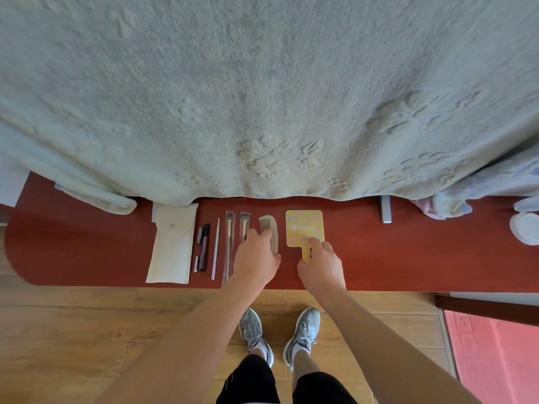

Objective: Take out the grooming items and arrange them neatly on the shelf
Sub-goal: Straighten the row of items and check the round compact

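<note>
1. Left hand (256,258): your palm faces down and your arm reaches straight in from the front edge. The fingers are bent over the lower half of the comb (269,225). It cannot be told whether they grip it or only press on it. This is probably a nudge to square it with the row.
2. Right hand (322,265): palm down, forefinger stretched onto the lower face of the hand mirror (304,225). Your thumb and the other fingers close on its handle, a hold that suits sliding or turning it flat.
3. Shelf (408,252): red. Its back edge lies under a pale blanket (262,97).
4. Pouch (172,246): white, flap shut, lying flat at the left end of the row. It runs from near the back edge almost to the front edge and is judged emptied.
5. Hand mirror: yellow, patterned side up, at the right end of the row, with its handle towards the front edge.
6. Comb: pale, just left of the mirror and apart from it.
7. Two brushes in clear sleeves, long (229,246) and short (244,225): parallel, left of the comb, heads towards the back edge.
8. Thin stick (215,249): left of the brushes.
9. Dark tubes (203,243): close beside the pouch.
10. Judgement: every item lies parallel and runs from back to front, which makes a tidy line. The arranging looks nearly done.
</note>
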Tool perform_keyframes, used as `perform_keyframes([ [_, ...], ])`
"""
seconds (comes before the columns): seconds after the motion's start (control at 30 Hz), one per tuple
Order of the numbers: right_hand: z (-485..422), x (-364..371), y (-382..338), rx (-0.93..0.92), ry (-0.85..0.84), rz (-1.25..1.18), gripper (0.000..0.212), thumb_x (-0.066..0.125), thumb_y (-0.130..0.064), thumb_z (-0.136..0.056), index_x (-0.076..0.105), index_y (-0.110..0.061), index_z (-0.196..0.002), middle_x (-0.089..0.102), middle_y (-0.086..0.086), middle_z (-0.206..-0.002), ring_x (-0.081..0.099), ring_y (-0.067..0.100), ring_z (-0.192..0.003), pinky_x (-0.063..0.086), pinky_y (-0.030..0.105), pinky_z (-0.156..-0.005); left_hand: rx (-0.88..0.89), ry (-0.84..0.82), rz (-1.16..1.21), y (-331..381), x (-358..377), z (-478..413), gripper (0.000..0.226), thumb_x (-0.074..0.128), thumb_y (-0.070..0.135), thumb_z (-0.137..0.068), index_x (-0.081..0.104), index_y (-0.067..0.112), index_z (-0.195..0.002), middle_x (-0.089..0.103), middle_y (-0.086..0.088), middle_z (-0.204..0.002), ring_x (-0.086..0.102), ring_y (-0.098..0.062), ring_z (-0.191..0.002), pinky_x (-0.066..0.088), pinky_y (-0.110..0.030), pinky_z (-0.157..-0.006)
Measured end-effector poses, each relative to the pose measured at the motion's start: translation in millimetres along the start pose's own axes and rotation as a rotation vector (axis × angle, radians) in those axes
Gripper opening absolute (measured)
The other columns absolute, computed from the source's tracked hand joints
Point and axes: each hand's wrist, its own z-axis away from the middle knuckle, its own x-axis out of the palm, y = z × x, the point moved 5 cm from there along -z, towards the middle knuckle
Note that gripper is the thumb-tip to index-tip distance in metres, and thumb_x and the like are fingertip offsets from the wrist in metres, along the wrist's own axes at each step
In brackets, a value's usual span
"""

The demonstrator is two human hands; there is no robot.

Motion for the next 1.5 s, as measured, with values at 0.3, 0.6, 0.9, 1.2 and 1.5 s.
perform_keyframes([
  [0.3, -0.9, -0.4, 1.3, -0.001, 0.001, 0.001, 0.052, 0.054, -0.014, -0.089, 0.044, -0.018, -0.140, 0.053, 0.006, -0.122, 0.061, 0.027, -0.095, 0.050, 0.030, -0.072, -0.003, 0.008, 0.009, -1.1, 0.4, -1.3, 0.060, 0.072, 0.037, -0.087, 0.049, 0.021, -0.139, 0.055, -0.009, -0.114, 0.067, -0.029, -0.093, 0.057, -0.036, -0.078],
  [0.6, -0.9, -0.7, 0.8, -0.008, -0.007, 0.006, 0.051, 0.055, -0.015, -0.090, 0.043, -0.017, -0.140, 0.054, 0.007, -0.120, 0.061, 0.027, -0.095, 0.048, 0.030, -0.071, -0.003, 0.009, 0.007, -2.8, 1.2, -2.6, 0.062, 0.072, 0.036, -0.087, 0.047, 0.022, -0.141, 0.055, -0.010, -0.116, 0.067, -0.029, -0.092, 0.058, -0.039, -0.080],
  [0.9, -0.9, -1.2, 0.2, -0.004, -0.015, 0.027, 0.049, 0.055, -0.015, -0.092, 0.043, -0.015, -0.139, 0.053, 0.008, -0.122, 0.061, 0.028, -0.097, 0.047, 0.029, -0.072, -0.002, 0.012, 0.001, -2.7, 0.6, -2.9, 0.061, 0.073, 0.036, -0.086, 0.048, 0.022, -0.140, 0.055, -0.010, -0.116, 0.068, -0.030, -0.094, 0.059, -0.039, -0.079],
  [1.2, -0.5, -1.2, 0.5, 0.003, -0.010, 0.015, 0.051, 0.056, -0.016, -0.092, 0.042, -0.017, -0.141, 0.053, 0.007, -0.122, 0.062, 0.025, -0.096, 0.048, 0.027, -0.071, -0.010, 0.006, 0.002, -1.7, -0.1, -2.2, 0.062, 0.073, 0.035, -0.087, 0.047, 0.021, -0.141, 0.055, -0.011, -0.118, 0.067, -0.029, -0.096, 0.059, -0.037, -0.079],
  [1.5, -0.5, -0.5, 2.3, 0.002, -0.015, 0.009, 0.053, 0.057, -0.018, -0.092, 0.041, -0.018, -0.143, 0.053, 0.006, -0.122, 0.061, 0.026, -0.098, 0.050, 0.030, -0.075, -0.010, 0.007, -0.018, 0.1, -1.4, -1.9, 0.061, 0.073, 0.036, -0.086, 0.047, 0.021, -0.140, 0.055, -0.011, -0.117, 0.068, -0.029, -0.093, 0.059, -0.038, -0.077],
])
